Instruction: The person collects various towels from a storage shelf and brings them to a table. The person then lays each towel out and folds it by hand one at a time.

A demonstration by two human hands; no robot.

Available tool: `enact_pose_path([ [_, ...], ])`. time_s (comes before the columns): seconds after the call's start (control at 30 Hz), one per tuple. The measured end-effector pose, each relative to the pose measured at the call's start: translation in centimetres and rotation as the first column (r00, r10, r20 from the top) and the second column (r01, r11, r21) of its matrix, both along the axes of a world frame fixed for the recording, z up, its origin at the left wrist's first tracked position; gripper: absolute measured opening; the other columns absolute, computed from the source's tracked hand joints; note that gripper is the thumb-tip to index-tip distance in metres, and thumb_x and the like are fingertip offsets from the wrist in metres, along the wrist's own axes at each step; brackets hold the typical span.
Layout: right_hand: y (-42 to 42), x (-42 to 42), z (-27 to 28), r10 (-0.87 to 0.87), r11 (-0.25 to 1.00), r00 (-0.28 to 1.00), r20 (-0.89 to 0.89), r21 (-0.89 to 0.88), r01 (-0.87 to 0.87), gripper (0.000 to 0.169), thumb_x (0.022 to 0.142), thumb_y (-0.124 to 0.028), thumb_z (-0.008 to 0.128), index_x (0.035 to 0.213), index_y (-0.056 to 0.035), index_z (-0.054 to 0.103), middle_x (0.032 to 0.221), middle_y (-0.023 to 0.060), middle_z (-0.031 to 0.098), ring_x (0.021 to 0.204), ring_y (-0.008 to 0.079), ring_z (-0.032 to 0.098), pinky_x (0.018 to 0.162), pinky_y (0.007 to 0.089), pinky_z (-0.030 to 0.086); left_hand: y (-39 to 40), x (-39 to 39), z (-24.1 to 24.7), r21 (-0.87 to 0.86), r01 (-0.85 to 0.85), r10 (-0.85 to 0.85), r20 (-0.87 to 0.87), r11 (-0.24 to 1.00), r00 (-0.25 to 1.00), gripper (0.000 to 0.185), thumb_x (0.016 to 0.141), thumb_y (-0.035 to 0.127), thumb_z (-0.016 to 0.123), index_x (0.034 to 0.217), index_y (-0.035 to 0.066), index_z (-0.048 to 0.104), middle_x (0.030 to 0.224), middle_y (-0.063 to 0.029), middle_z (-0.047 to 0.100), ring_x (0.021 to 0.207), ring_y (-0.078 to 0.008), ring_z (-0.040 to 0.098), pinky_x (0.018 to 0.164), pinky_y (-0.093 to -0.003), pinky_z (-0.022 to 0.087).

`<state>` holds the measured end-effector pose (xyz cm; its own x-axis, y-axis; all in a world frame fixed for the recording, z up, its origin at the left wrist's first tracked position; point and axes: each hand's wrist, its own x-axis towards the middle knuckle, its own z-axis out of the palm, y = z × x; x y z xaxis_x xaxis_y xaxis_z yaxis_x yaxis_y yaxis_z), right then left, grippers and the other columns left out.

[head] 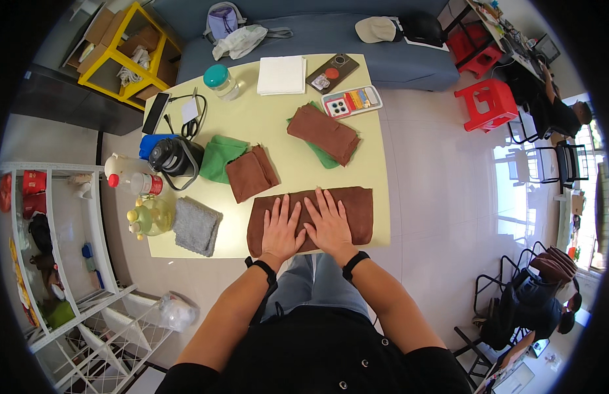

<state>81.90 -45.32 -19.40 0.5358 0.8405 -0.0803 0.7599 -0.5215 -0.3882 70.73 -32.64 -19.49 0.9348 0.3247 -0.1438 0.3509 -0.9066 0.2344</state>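
Observation:
A brown cloth (361, 216), folded into a long rectangle, lies along the table's near edge. My left hand (280, 229) rests palm down on its left half, fingers pointing away from me. My right hand (329, 221) lies flat nearer its middle, the two thumbs close together. Both hands have their fingers spread and grip nothing. Beyond my left hand sits a smaller folded brown cloth (251, 173), partly over a green cloth (221, 157). Farther right, another folded brown cloth (324, 133) lies across a second green cloth (325, 157), mostly hidden under it.
On the pale yellow table (265, 118), a grey cloth (197, 226), yellowish bottles (154, 216) and a black jug (174, 157) stand left. A teal-lidded jar (220, 82), white paper napkins (281, 75) and a phone (332, 74) are at the back. People (536, 295) sit far right.

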Motion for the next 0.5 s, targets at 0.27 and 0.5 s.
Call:
enact_pose_path([
  [0.27,0.0,-0.2,0.3,-0.007,1.0,1.0,0.012,0.028,0.007,0.059,0.088,-0.037,0.053,0.142,-0.0178,0.037,0.152,0.0121,0.021,0.139,0.0295,0.021,0.11,0.0511,0.023,0.0,-0.3,-0.2,-0.005,0.0,0.0,0.039,1.0,0.999,0.069,0.084,0.04,0.053,0.144,0.012,0.033,0.152,-0.0163,0.021,0.139,-0.0355,0.02,0.108,-0.0561,0.021],
  [0.5,-1.2,0.6,1.0,-0.067,0.992,0.998,0.014,0.106,0.065,0.059,0.084,-0.031,0.06,0.138,-0.0147,0.041,0.148,0.0137,0.029,0.136,0.0308,0.027,0.108,0.0512,0.026,1.9,-2.1,1.2,-0.127,-0.033,0.053,0.16,0.991,0.986,0.064,0.081,0.027,0.062,0.139,0.01,0.039,0.149,-0.0185,0.025,0.136,-0.0386,0.024,0.107,-0.0545,0.024],
])
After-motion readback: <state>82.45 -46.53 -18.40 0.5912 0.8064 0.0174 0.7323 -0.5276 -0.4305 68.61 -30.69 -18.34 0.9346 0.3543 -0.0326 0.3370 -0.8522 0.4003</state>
